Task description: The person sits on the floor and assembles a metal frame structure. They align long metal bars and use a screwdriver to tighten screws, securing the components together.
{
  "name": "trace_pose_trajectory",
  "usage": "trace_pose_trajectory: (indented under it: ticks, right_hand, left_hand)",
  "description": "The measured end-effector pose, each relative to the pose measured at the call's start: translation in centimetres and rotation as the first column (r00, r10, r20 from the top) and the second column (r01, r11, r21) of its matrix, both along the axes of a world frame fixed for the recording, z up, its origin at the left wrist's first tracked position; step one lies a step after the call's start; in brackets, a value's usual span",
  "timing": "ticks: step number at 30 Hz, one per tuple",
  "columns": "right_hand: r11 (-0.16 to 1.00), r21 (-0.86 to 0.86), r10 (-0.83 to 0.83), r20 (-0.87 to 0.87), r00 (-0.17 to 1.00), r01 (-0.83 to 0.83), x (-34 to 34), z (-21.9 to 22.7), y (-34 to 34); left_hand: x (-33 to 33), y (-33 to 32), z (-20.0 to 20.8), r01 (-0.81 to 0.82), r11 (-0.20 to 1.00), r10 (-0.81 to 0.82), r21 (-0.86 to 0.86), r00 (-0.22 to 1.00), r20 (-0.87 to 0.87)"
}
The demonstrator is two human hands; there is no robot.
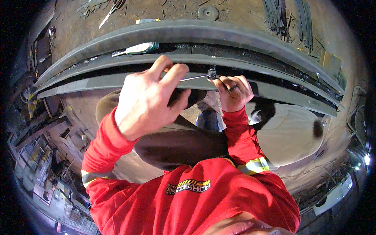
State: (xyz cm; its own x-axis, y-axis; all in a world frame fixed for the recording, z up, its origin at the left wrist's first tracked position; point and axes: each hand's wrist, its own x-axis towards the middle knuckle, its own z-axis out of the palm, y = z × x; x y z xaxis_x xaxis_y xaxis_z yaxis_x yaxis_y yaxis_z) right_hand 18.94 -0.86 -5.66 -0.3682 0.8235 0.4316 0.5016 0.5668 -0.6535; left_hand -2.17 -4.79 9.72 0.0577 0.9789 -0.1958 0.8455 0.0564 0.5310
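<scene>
My left hand (150, 96) is closed with curled fingers over the near edge of the long grey metal beam (113, 82). A thin metal shaft (194, 78) reaches from its fingers toward the right; its other end is hidden in the hand, where a speck of orange shows. The shaft's tip meets a small black cylindrical part (212, 73). My right hand (235, 92), a dark ring on one finger, pinches that part at its lower end. On the beam's dark channel lies a white-and-teal tool (143, 48) with a slim pointed tip.
Beyond the beam, a round metal disc (208, 13), scissor-like metal strips (111, 13) and bundles of dark bars (276, 15) lie on the brown floor. My knees (291, 133) are close under the beam. Metal frames and scrap (51, 133) stand at the left.
</scene>
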Motion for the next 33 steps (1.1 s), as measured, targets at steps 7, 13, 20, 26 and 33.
trace_pose_trajectory:
  ticks: [7,13,20,26,33]
  right_hand:
    - [0.998,0.06,0.002,-0.034,0.999,0.0,0.0,-0.2,0.4]
    - [1.0,-0.003,0.017,-0.003,1.0,-0.017,0.1,-0.1,0.0]
    - [0.995,0.09,-0.023,-0.11,0.994,0.033,0.9,0.0,0.2]
    - [0.977,-0.077,-0.21,-0.17,0.963,0.199,0.7,-3.3,-2.1]
    - [0.948,-0.26,-0.232,-0.18,0.956,0.181,0.7,-3.1,-2.3]
  left_hand:
    - [-3.5,-0.6,-0.9,0.185,0.976,-0.215,0.111,0.881,0.421]
    - [1.1,1.8,0.6,0.242,0.874,-0.345,0.422,0.92,0.187]
    - [11.5,8.5,-1.4,0.151,0.711,-0.469,0.687,0.829,0.304]
    - [18.7,12.1,-11.0,0.347,0.588,-0.5,0.731,0.866,-0.008]
    - [19.4,12.4,-11.9,0.454,0.53,-0.556,0.716,0.824,-0.111]
